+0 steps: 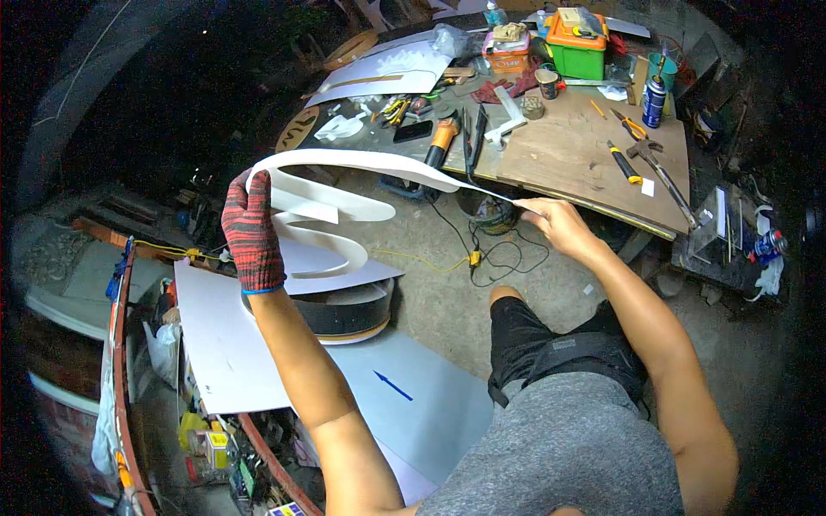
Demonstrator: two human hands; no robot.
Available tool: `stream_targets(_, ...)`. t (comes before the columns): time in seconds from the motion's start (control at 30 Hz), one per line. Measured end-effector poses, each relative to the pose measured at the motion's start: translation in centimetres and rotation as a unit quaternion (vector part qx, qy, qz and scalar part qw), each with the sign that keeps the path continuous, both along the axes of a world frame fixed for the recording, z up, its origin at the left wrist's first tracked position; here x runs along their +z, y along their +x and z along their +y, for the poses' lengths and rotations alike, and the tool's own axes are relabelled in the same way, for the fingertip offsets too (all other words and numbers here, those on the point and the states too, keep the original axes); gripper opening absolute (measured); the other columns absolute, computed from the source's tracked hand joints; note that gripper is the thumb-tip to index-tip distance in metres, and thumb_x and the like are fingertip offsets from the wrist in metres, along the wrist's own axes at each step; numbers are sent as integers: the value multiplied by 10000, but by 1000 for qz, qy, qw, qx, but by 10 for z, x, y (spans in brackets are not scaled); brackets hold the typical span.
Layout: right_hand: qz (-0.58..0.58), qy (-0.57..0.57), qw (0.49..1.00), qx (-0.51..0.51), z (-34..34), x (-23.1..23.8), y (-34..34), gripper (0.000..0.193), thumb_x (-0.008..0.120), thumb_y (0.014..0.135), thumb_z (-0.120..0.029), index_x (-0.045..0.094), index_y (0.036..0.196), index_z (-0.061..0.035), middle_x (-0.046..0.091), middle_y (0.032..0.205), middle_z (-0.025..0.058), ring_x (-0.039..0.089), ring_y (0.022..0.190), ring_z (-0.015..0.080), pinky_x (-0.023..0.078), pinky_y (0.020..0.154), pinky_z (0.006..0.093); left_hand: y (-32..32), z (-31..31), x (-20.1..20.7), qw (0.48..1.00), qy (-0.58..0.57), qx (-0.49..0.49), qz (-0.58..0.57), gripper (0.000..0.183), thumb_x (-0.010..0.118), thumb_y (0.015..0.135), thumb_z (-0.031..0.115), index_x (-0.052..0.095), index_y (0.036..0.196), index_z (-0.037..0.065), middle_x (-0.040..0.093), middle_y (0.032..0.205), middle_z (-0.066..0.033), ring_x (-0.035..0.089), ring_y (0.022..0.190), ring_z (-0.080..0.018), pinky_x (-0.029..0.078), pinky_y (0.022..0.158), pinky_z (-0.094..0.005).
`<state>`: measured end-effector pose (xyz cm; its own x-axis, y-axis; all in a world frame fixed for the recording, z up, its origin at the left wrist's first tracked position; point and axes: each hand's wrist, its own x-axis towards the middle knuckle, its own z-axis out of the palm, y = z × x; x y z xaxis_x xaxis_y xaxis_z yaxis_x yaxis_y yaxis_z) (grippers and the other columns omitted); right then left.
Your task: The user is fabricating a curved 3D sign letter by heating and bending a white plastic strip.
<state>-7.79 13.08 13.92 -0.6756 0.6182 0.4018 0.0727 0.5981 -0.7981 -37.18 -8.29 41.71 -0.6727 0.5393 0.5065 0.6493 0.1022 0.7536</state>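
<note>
My left hand (255, 232) wears a red-and-black striped knit glove with a blue cuff. It is closed on the left end of a long, bent white strip (344, 160), raised in front of me. The strip arches over to the right and tapers to a thin end, pinched by my bare right hand (559, 225). White curled bands (344, 206) loop beneath the arch; whether they join the strip I cannot tell. Below my left forearm lie white sheets (228, 344), a dark curved band standing on edge (344, 314) and a pale blue sheet (430, 370) with a blue arrow mark.
Ahead, a cluttered workbench bears a wooden board (559, 146), an orange angle grinder (443, 138), a claw hammer (662, 168), a utility knife (624, 163), a spray can (654, 101) and a green-and-orange toolbox (576, 56). Dark cables (508, 267) coil on the floor before it.
</note>
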Motion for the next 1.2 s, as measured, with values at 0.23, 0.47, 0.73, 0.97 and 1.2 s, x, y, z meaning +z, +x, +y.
stream_targets(0.23,-39,-14,999,32,13,30,-8,280,607,912,-154,651,1169,-51,679,1056,197,650,998,358,488,873,389,7,2,20,999,40,27,14,421,643,923,385,627,1131,19,670,972,-88,616,850,-150,507,761,-306)
stream_targets(0.47,-79,-45,995,37,27,52,-1,255,581,909,-116,659,1137,-34,704,997,174,682,954,320,509,836,387,-6,3,22,997,40,73,4,464,611,924,449,636,1124,32,660,931,-99,601,748,-158,489,690,-311)
stream_targets(0.73,-81,-38,995,48,18,59,20,251,597,912,-139,657,1129,-28,699,980,183,675,932,337,506,824,389,-12,6,5,994,72,30,-72,415,616,927,414,630,1110,41,655,922,-96,599,735,-160,506,679,-324)
stream_targets(0.97,-93,-8,995,37,11,64,38,262,620,903,-161,655,1125,-25,683,1000,204,668,933,347,503,824,389,-22,5,-5,993,74,-5,-90,420,626,924,400,625,1116,26,654,958,-107,625,838,-181,523,733,-330)
stream_targets(1.2,-51,-46,997,31,3,54,43,274,632,892,-127,652,1148,-33,692,1041,173,659,967,352,501,859,373,-10,3,-1,998,47,-31,-5,466,613,930,431,605,1172,32,649,1020,-96,611,905,-169,500,802,-316)
